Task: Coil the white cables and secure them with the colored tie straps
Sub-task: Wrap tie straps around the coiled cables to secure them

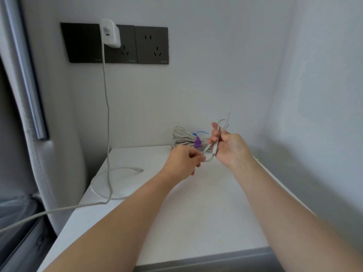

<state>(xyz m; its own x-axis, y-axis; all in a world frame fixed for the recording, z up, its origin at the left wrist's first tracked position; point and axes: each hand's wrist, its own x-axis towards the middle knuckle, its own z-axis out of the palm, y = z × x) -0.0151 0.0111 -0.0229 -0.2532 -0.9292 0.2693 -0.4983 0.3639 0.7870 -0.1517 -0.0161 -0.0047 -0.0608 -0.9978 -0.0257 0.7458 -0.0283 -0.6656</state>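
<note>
Head view. Both hands are raised over the far part of the white table (196, 213), toward 12 o'clock.

- Right hand (229, 148): fingers curled round a short white cable (224, 122) folded into several long loops. The loop tops stick up past the fingertips.
- Left hand (184, 161): at 8 o'clock from the right hand, thumb and fingertips pinching the lowest bend of that cable. The strand runs between the two hands.
- Finished bundle (182, 137): lies at the table's 12 o'clock edge against the wall, cinched with a purple strap (197, 143). A blue strap (202, 132) sits just behind it.
- Charger cable (107, 114): hangs from the plug (110, 34) at 10 o'clock and lies loose across the table's 9 o'clock side, uncoiled.

Step in hand, as I judge it: laying the last turn into the folded loops.

How to do it well:
- Match the new loop to the length of those already held, so no end pokes out.
- Clamp the right thumb firmly at mid-bundle; a slack grip would let the springy loops fan apart.
- Let the left hand feed the strand in without twisting it.
- Tuck the connector end inside, then reach for the blue strap and wrap at the middle.
</note>
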